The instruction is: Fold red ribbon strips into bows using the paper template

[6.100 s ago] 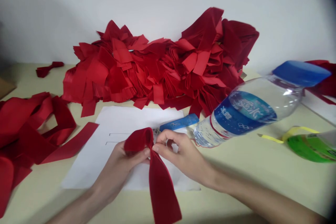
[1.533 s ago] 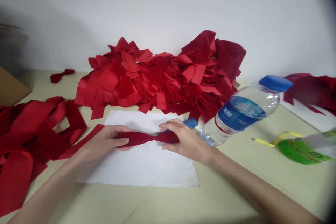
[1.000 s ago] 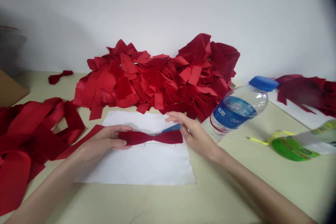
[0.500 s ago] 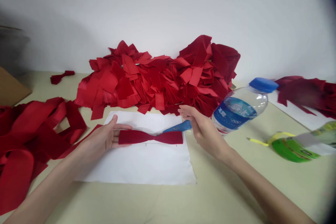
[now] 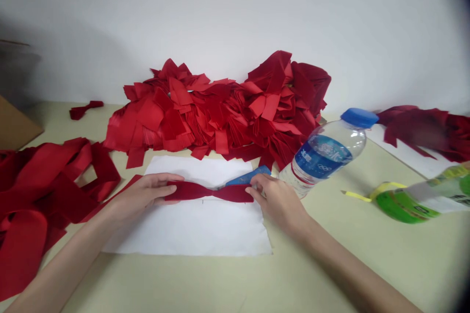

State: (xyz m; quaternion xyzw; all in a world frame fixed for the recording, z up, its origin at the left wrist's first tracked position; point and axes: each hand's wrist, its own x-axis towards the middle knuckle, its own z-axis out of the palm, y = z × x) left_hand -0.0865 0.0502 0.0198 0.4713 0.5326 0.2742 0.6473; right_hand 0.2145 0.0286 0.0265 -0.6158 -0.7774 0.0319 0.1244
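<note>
A dark red velvet ribbon bow (image 5: 209, 192), pinched in at its middle, lies over a white paper sheet (image 5: 183, 234) with drawn line marks. My left hand (image 5: 149, 193) grips the bow's left end, thumb on top and fingers beneath and behind. At the right end, my right hand (image 5: 277, 198) is closed with thumb and finger on the edge. Just behind the bow's right half rests a blue-handled tool (image 5: 249, 175), its tip hidden behind the bow, so its kind is unclear.
Behind the paper rises a large pile of red ribbon pieces (image 5: 220, 112). Long red ribbon (image 5: 29, 195) lies in loops at left, with a small bow (image 5: 86, 109) farther back. To the right stand a blue-capped bottle (image 5: 323, 154) and a green-labelled bottle (image 5: 407, 203) beside a yellow strip (image 5: 362, 196).
My right hand has come down and left onto the bow's right end and closed there. My left thumb has lowered onto the left end. The view has shifted slightly.
</note>
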